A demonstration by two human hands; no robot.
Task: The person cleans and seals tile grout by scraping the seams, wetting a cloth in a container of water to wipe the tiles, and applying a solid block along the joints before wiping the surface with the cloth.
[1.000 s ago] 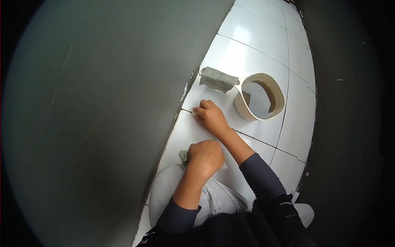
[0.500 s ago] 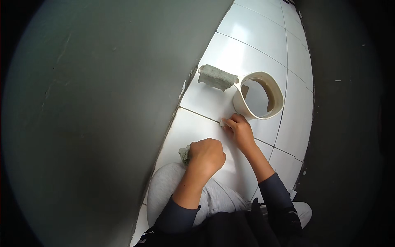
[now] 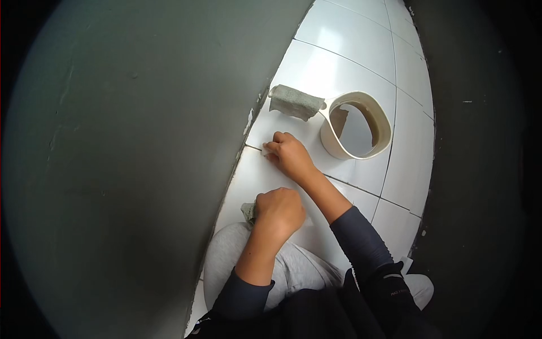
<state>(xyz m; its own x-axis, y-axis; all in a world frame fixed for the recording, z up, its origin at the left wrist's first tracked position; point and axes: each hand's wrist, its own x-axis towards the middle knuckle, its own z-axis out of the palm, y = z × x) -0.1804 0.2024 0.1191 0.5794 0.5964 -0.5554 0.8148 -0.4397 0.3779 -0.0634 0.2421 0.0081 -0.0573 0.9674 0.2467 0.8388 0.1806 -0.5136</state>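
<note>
My left hand (image 3: pixel 280 210) is closed round a crumpled grey-green cloth (image 3: pixel 248 212), low over the tiles by my knee. Farther forward, my right hand (image 3: pixel 291 155) pinches a small whitish piece (image 3: pixel 265 151) against the dark joint between two white tiles, near the wall. Most of that piece is hidden by the fingers. A white dipper (image 3: pixel 333 141) holding murky liquid stands to the right of my right hand. Over its handle, which points to the wall, hangs a grey cloth (image 3: pixel 296 102).
A dark grey wall (image 3: pixel 141 141) runs along the left edge of the white tiled strip (image 3: pixel 344 62). To the right of the tiles lies a dark surface (image 3: pixel 480 169). My grey-clad knee (image 3: pixel 226 248) rests near the wall.
My right hand slid along the tile joint away from the wall, then came back toward it with the whitish piece. My left hand has stayed nearly still. The view has shifted slightly.
</note>
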